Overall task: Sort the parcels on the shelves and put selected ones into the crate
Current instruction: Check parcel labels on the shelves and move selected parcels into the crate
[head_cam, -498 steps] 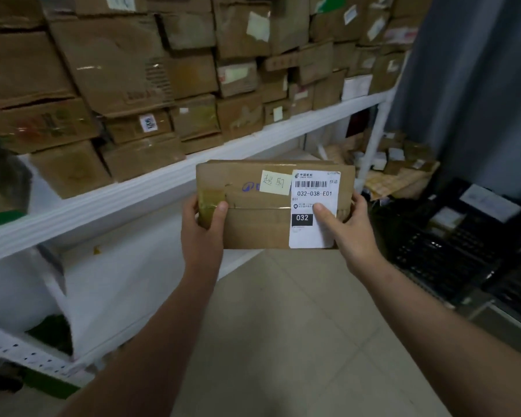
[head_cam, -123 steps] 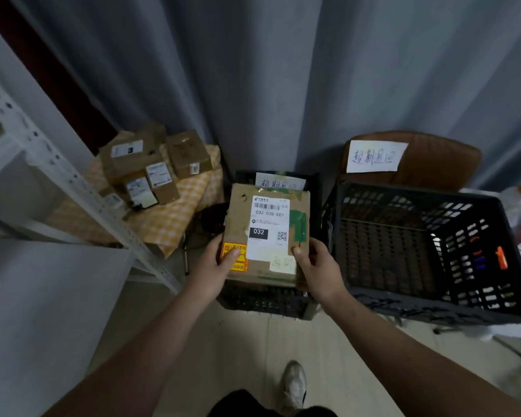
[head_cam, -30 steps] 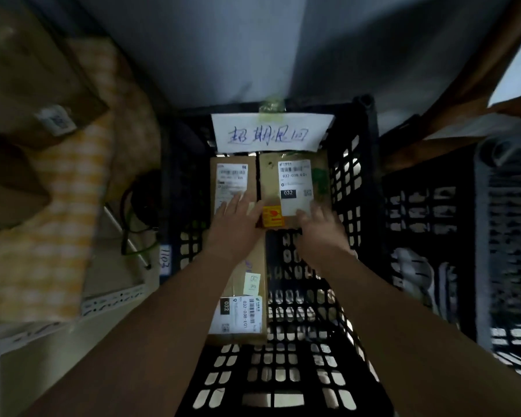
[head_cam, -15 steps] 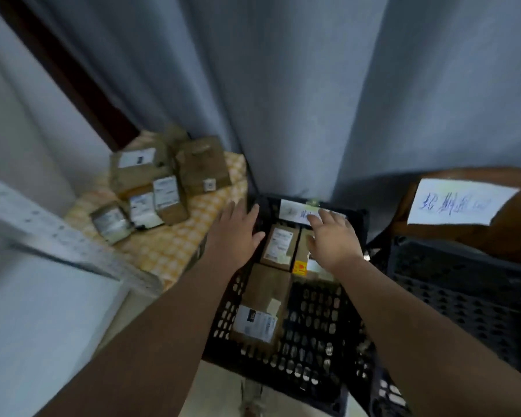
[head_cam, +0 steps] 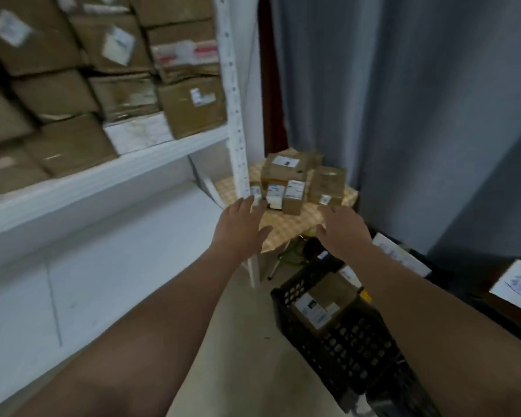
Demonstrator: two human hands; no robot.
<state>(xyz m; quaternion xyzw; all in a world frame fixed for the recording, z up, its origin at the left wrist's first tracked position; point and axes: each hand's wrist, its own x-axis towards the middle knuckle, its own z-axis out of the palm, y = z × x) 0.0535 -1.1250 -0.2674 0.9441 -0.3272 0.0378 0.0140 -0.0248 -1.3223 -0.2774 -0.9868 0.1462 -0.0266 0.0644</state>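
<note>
- Left grip (head_cam: 238, 231) and right grip (head_cam: 342, 231): fingers spread, both empty, in mid-air.
- Brown cardboard parcel (head_cam: 328, 293), white label up, lies in the black perforated crate (head_cam: 352, 350) at 5 o'clock.

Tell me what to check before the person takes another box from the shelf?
1. Left hand free: ok, fingers straight, holding nothing.
2. Right hand free: ok, open and holding nothing.
3. Brown cardboard parcel set inside the black plastic lattice crate: ok.
4. Room left in the crate: cannot tell, part of it is hidden.
5. Brown cardboard boxes waiting on the white metal shelf: ok, many are stacked there.
6. White labels readable for choosing: not ok, they are blurred.
</note>
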